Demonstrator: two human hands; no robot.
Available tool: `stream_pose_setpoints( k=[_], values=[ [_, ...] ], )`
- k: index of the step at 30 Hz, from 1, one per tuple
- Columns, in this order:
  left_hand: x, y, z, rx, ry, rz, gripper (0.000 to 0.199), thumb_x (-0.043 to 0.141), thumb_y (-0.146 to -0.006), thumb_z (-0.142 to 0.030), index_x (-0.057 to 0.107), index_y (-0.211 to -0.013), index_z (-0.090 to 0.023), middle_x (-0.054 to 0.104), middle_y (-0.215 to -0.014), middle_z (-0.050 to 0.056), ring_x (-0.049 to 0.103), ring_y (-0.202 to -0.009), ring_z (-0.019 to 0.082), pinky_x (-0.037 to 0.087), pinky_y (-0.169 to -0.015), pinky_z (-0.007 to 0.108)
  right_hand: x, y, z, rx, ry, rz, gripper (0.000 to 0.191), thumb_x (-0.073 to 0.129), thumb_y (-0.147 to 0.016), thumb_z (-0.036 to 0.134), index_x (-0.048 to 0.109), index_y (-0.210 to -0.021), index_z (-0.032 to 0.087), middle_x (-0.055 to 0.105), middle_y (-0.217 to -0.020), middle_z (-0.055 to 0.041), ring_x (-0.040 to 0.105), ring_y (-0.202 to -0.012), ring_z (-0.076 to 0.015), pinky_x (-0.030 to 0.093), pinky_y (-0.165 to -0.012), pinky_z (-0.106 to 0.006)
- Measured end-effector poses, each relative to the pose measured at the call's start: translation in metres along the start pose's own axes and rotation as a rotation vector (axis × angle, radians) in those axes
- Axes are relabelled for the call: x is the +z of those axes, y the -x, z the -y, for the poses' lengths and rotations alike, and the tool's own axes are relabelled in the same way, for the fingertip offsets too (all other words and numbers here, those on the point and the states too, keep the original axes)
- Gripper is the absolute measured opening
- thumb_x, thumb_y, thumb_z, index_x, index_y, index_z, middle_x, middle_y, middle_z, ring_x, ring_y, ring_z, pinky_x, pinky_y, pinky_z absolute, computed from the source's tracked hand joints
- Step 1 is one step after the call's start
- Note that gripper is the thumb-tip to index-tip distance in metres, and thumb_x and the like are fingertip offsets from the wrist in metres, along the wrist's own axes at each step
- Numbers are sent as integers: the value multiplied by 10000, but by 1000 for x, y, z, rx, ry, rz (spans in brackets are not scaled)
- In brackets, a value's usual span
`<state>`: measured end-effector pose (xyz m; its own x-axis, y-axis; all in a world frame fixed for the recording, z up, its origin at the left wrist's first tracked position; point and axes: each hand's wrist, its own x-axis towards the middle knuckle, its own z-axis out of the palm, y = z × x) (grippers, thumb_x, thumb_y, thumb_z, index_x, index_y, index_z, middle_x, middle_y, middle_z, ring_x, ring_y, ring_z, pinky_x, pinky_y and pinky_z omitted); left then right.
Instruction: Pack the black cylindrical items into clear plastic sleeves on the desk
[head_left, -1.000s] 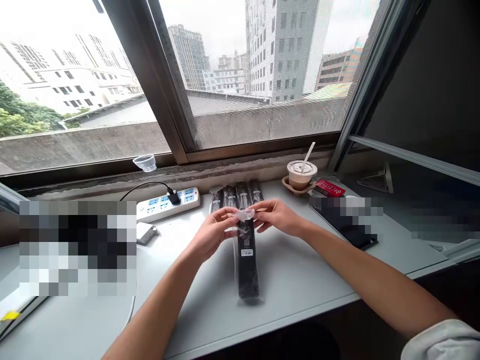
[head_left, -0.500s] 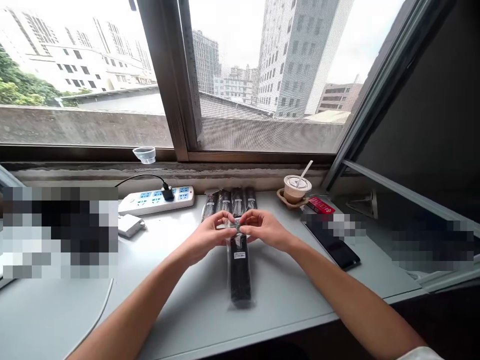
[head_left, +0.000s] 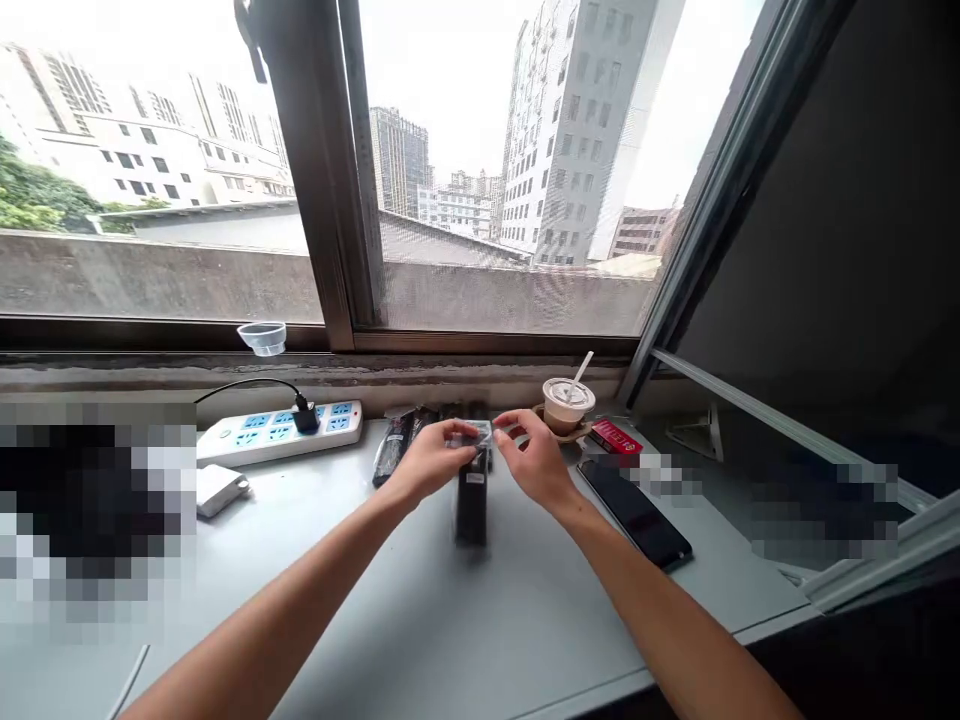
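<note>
A black item sealed in a clear plastic bag hangs or stands blurred below my left hand, over the grey desk. That hand pinches the bag's crumpled clear top between its fingers and thumb. My right hand sits just right of that top, fingers parted, with a small gap to the plastic. Behind my hands lie several similar black packs, partly hidden by my left hand.
A white power strip with a black plug lies at the desk's back left, near a white charger. On the right are a lidded drink cup, a red box and a black phone. A window runs behind the desk.
My right hand has parted from the bag's top and moved right. The black pack now looks shorter and blurred, no longer lying flat on the desk. The view has tilted, shifting the desk lower.
</note>
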<state>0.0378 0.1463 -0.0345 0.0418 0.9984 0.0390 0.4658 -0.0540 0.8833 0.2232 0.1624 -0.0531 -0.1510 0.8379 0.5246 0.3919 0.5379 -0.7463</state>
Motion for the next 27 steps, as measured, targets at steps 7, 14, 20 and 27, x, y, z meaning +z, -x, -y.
stream_pose_setpoints(
  k=[7,14,20,27],
  values=[
    [55,-102,-14,-24,-228,-67,327,764,-810,-175,716,-1128,-116,757,-983,105,712,-898,220,539,-796,305,-20,0,-13,-93,396,380,404,719,-759,180,701,-1161,210,638,-1250,-112,604,-1130,-293,510,-972,-399],
    [61,-107,-15,92,-504,-104,190,700,-835,-141,739,-1021,-133,711,-1148,165,639,-1166,308,495,-971,388,-29,-8,-27,-127,438,494,490,633,-781,19,716,-1231,196,687,-1319,-104,596,-1248,-307,458,-1102,-419],
    [30,-54,-10,251,-555,-118,246,528,-958,-327,726,-1054,-215,689,-1156,106,668,-1021,260,480,-832,321,-25,-7,-31,-129,320,463,634,540,-752,-78,718,-1263,251,692,-1359,-76,655,-1245,-312,494,-1095,-451],
    [-19,34,12,374,-644,-34,257,457,-1010,-351,697,-976,-264,737,-978,53,667,-825,235,403,-681,312,-20,-1,-32,-164,382,460,601,526,-788,-55,713,-1299,200,659,-1394,-128,621,-1304,-302,470,-1139,-464]
  ],
)
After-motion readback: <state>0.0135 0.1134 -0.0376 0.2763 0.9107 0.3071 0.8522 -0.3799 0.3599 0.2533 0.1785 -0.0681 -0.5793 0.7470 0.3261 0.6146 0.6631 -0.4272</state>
